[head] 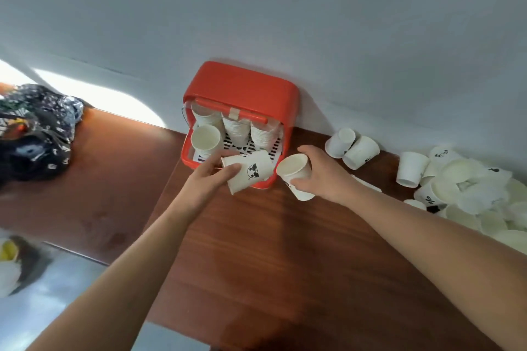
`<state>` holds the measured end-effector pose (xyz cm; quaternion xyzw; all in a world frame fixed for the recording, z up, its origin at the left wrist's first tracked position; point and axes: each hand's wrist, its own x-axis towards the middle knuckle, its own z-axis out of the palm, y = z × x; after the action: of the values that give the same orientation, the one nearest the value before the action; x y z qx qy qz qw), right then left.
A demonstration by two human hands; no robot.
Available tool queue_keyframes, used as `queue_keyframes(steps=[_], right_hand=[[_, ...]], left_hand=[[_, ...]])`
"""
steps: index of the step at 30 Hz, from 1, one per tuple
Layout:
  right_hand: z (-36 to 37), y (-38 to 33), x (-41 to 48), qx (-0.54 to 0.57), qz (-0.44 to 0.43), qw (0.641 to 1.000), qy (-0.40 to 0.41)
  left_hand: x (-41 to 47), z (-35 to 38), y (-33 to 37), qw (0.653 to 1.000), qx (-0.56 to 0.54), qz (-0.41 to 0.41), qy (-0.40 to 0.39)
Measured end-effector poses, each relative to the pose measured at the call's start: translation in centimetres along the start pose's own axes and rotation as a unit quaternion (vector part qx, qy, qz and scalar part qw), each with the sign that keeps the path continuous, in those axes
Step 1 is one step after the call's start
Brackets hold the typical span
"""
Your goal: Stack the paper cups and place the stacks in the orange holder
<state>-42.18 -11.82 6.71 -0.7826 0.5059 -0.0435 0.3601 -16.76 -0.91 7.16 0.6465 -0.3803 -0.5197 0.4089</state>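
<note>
Centre frame: printed cup [251, 172] was gripped by left hand [209, 179], second cup [295, 171] by right hand [323, 175]; stacks [236, 128], seemingly four, were kept in orange holder [242, 85] behind.

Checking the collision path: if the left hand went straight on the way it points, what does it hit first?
Likely the middle cup stack inside the orange holder. The left hand, gripping a panda-print cup, is already over the front rim. Depth is unclear.

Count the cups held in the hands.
2: a printed cup in the left hand, before the orange holder; a second cup in the right hand. More may nest inside.
</note>
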Motion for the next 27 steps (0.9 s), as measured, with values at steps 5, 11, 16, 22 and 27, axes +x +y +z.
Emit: queue_keyframes(steps=[5, 11, 16, 22, 27], right_hand=[[0.6, -5.7, 1.0, 0.079, -0.031, 0.995, 0.051], [2.0, -10.0, 2.2, 0.095, -0.04, 0.991, 0.086], [3.5, -10.8, 3.2, 0.098, -0.029, 0.99, 0.099], [5.0, -10.9, 4.2, 0.09, -0.004, 0.989, 0.12], [5.8, -11.9, 5.4, 0.103, -0.001, 0.984, 0.147]], left_hand=[[0.5, -7.6, 0.7, 0.984, 0.023, 0.04, 0.174], [5.1, -10.5, 1.0, 0.952, 0.22, 0.11, 0.184], [7.5, -8.5, -0.5, 0.925, 0.314, 0.156, 0.149], [8.9, -8.4, -3.4, 0.923, 0.351, 0.145, 0.065], [9.5, -9.5, -4.3, 0.944, 0.306, 0.118, -0.027]])
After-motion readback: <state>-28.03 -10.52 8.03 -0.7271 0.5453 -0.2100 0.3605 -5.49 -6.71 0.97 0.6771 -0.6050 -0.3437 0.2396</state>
